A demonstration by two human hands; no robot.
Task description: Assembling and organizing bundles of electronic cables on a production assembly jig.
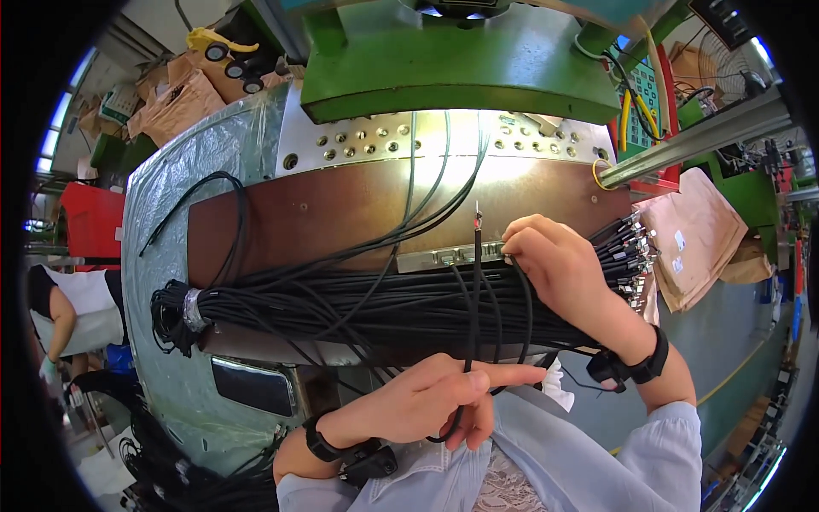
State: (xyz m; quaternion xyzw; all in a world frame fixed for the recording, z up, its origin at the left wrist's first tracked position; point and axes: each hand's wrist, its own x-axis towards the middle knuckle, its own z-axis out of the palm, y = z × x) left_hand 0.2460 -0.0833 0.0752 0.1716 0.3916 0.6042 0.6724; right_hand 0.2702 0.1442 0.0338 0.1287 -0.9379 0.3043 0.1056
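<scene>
A thick bundle of black cables [367,311] lies across the brown board before me, bound at its left end. My left hand [435,397] is closed on a black cable [474,316] below the bundle, its index finger stretched to the right. That cable stands up past the thumb and ends in a stripped tip [478,220] showing red and bare metal. Beyond the bundle, my right hand [554,264] pinches the end of another cable [526,299] at the right part of a metal strip fixture [426,258]. The pinched tip is hidden by the fingers.
A green press [461,81] stands at the back over a metal plate with holes; several cables run under it. Metal connectors [631,252] fill the bundle's right end. A phone [252,386] lies front left. Brown paper packages [695,235] sit right. Another person [81,311] is at far left.
</scene>
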